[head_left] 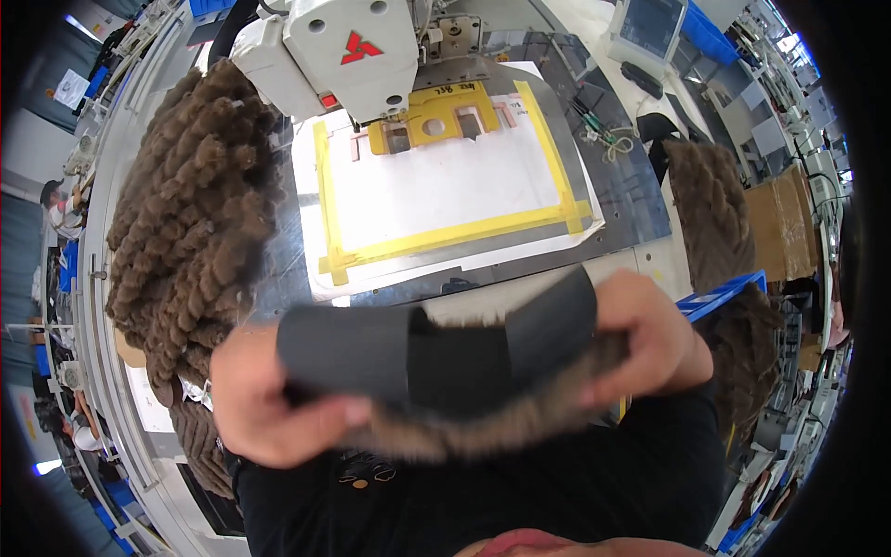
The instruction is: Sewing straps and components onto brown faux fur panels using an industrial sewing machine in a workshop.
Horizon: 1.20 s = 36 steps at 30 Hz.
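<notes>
Between my two hands a brown fur piece with a smooth dark grey backing (348,351) is held up in front of my body. It bends in a curve, backing upward, with the blurred brown pile along its lower side. My left hand (264,404) grips its left end, the thumb on the pile side. At the opposite end my right hand (645,339) is closed on the piece, with its fingertips partly hidden. Beyond it lies a white sheet bordered with yellow tape (445,200), under a yellow clamp plate (434,126) of a white sewing machine (348,56).
A large heap of brown fur (190,213) covers the left side of the table. More fur (710,218) lies at the right, beside a cardboard box (784,223) and a blue basket (724,295). Small green-handled tools (594,121) and a control screen (647,32) are farther back.
</notes>
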Each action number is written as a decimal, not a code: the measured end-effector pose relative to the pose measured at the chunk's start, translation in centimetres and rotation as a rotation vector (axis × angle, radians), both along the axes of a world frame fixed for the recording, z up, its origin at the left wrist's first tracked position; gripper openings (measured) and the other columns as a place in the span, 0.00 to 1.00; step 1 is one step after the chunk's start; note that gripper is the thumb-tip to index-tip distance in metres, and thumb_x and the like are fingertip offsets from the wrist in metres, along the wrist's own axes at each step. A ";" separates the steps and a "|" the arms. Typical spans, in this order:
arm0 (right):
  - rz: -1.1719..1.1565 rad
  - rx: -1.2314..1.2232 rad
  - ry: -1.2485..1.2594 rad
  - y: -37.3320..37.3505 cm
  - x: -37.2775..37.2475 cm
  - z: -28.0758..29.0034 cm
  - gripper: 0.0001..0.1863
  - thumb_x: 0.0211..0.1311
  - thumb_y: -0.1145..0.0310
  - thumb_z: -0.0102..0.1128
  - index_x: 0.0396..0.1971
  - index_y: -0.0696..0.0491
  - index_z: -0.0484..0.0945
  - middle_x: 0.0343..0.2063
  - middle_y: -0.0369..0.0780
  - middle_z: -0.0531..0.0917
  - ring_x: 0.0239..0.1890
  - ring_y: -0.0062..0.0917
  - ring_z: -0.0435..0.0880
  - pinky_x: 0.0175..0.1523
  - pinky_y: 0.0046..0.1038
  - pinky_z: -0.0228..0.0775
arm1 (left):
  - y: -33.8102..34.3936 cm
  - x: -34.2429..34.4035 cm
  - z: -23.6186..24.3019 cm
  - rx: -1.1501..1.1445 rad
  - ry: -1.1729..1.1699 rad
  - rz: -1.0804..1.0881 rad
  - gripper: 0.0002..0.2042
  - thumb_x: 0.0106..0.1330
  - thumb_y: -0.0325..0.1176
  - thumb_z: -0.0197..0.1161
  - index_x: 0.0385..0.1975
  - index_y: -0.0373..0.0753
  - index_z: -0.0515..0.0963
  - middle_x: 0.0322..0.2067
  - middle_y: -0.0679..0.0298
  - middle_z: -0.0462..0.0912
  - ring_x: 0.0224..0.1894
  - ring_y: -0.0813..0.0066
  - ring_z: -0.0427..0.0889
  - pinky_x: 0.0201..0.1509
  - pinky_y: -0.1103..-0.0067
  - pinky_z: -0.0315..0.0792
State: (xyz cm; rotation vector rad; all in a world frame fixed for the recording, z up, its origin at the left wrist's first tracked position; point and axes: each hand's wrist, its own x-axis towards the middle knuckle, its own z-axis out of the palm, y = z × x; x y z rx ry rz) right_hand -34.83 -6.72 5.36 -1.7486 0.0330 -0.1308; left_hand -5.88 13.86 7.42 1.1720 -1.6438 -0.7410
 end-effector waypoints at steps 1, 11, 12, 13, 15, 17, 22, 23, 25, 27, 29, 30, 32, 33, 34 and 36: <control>-0.109 -0.007 -0.008 -0.8 0.5 -1.4 0.26 0.51 0.65 0.79 0.50 0.60 0.84 0.41 0.42 0.89 0.45 0.26 0.88 0.52 0.26 0.77 | -0.3 -1.8 -1.2 0.258 0.384 0.317 0.20 0.54 0.19 0.71 0.50 0.28 0.81 0.30 0.68 0.84 0.28 0.84 0.77 0.33 0.87 0.70; -0.351 0.171 0.350 -5.1 8.0 -10.6 0.15 0.58 0.70 0.73 0.43 0.61 0.84 0.36 0.35 0.87 0.33 0.17 0.81 0.39 0.24 0.75 | -9.4 3.2 -11.7 0.708 0.590 0.104 0.31 0.57 0.13 0.65 0.64 0.33 0.72 0.45 0.60 0.86 0.46 0.74 0.84 0.54 0.77 0.77; -0.400 0.095 0.470 -5.3 8.8 -9.8 0.14 0.59 0.67 0.74 0.38 0.63 0.84 0.32 0.37 0.88 0.31 0.19 0.82 0.36 0.28 0.75 | -9.9 3.4 -11.8 0.715 0.602 0.114 0.28 0.57 0.15 0.66 0.62 0.32 0.75 0.44 0.59 0.87 0.45 0.73 0.85 0.54 0.77 0.78; -0.392 0.098 0.472 -6.1 9.4 -10.7 0.14 0.59 0.67 0.74 0.38 0.63 0.84 0.32 0.37 0.88 0.31 0.19 0.82 0.36 0.28 0.75 | -10.6 3.7 -12.0 0.718 0.606 0.122 0.28 0.57 0.15 0.66 0.62 0.32 0.75 0.44 0.59 0.87 0.45 0.73 0.85 0.54 0.77 0.78; -0.548 -0.041 0.411 -7.8 10.3 -12.8 0.17 0.58 0.63 0.74 0.32 0.64 0.84 0.26 0.42 0.87 0.29 0.25 0.84 0.36 0.32 0.75 | -12.5 4.2 -12.4 0.671 0.509 0.279 0.22 0.57 0.17 0.70 0.54 0.31 0.79 0.42 0.59 0.87 0.43 0.73 0.85 0.52 0.77 0.78; -0.590 -0.222 0.355 -8.9 10.1 -12.3 0.21 0.58 0.59 0.74 0.28 0.66 0.83 0.23 0.48 0.85 0.27 0.33 0.84 0.36 0.35 0.75 | -13.1 4.6 -13.3 0.649 0.502 0.363 0.17 0.59 0.19 0.71 0.49 0.30 0.82 0.39 0.60 0.88 0.41 0.74 0.85 0.49 0.76 0.78; -0.747 -0.335 0.456 -11.6 8.4 -11.3 0.21 0.58 0.58 0.73 0.28 0.66 0.83 0.22 0.49 0.84 0.24 0.36 0.84 0.33 0.37 0.73 | -12.4 6.4 -13.5 0.573 0.270 0.652 0.14 0.64 0.21 0.68 0.50 0.30 0.80 0.34 0.62 0.87 0.32 0.80 0.83 0.35 0.81 0.75; -0.764 -0.264 0.493 -11.9 8.1 -10.7 0.21 0.57 0.58 0.73 0.28 0.66 0.83 0.21 0.49 0.84 0.23 0.36 0.84 0.32 0.37 0.73 | -12.4 6.9 -13.5 0.582 0.277 0.670 0.14 0.65 0.21 0.67 0.50 0.31 0.79 0.33 0.64 0.87 0.30 0.82 0.82 0.31 0.83 0.72; -0.789 -0.387 0.502 -14.1 8.7 -11.6 0.20 0.58 0.61 0.73 0.25 0.67 0.81 0.16 0.45 0.81 0.20 0.34 0.83 0.28 0.36 0.72 | -13.5 8.2 -14.4 0.566 0.209 0.712 0.12 0.65 0.21 0.67 0.48 0.31 0.80 0.31 0.65 0.86 0.26 0.85 0.78 0.29 0.83 0.70; -0.818 -0.422 0.545 -15.9 10.0 -11.6 0.13 0.62 0.65 0.70 0.29 0.61 0.82 0.17 0.36 0.78 0.17 0.20 0.75 0.25 0.28 0.65 | -14.7 9.4 -14.4 0.577 0.158 0.754 0.14 0.62 0.22 0.69 0.47 0.27 0.80 0.29 0.62 0.85 0.23 0.78 0.79 0.28 0.78 0.74; -0.833 -0.354 0.476 -17.9 10.9 -12.0 0.17 0.58 0.62 0.73 0.27 0.63 0.82 0.17 0.42 0.81 0.19 0.30 0.81 0.28 0.35 0.72 | -16.2 9.7 -13.5 0.582 0.178 0.783 0.13 0.62 0.21 0.69 0.46 0.29 0.80 0.28 0.64 0.84 0.23 0.80 0.77 0.27 0.79 0.72; -0.835 -0.369 0.475 -18.5 11.6 -11.5 0.17 0.58 0.62 0.73 0.27 0.63 0.82 0.17 0.42 0.81 0.19 0.29 0.81 0.28 0.35 0.72 | -16.9 9.9 -13.2 0.592 0.199 0.814 0.11 0.63 0.21 0.68 0.45 0.30 0.80 0.27 0.66 0.83 0.22 0.82 0.74 0.26 0.81 0.70; -0.839 -0.382 0.477 -19.5 12.9 -10.7 0.17 0.59 0.62 0.72 0.26 0.63 0.82 0.17 0.41 0.81 0.19 0.28 0.81 0.28 0.34 0.71 | -18.3 10.9 -13.2 0.536 0.171 0.821 0.11 0.63 0.21 0.68 0.44 0.29 0.80 0.27 0.65 0.82 0.22 0.81 0.75 0.25 0.80 0.70; -0.825 -0.347 0.463 -20.0 13.4 -10.6 0.18 0.60 0.60 0.72 0.29 0.63 0.83 0.19 0.41 0.82 0.20 0.26 0.81 0.28 0.33 0.72 | -18.8 11.1 -13.1 0.481 0.144 0.830 0.10 0.62 0.21 0.68 0.43 0.28 0.80 0.26 0.65 0.82 0.22 0.80 0.75 0.25 0.78 0.70; -0.811 -0.313 0.450 -20.3 13.7 -10.6 0.19 0.61 0.58 0.72 0.33 0.63 0.83 0.21 0.41 0.83 0.21 0.25 0.82 0.28 0.32 0.73 | -19.2 11.3 -13.0 0.513 0.148 0.892 0.10 0.62 0.22 0.68 0.42 0.27 0.81 0.27 0.63 0.82 0.24 0.78 0.76 0.28 0.78 0.72; -0.905 -0.274 0.412 -20.6 13.9 -11.3 0.21 0.63 0.56 0.71 0.40 0.62 0.82 0.25 0.42 0.84 0.22 0.24 0.82 0.28 0.31 0.74 | -19.3 11.7 -13.8 0.411 0.263 0.916 0.10 0.63 0.23 0.68 0.42 0.27 0.81 0.28 0.62 0.82 0.26 0.78 0.77 0.31 0.77 0.74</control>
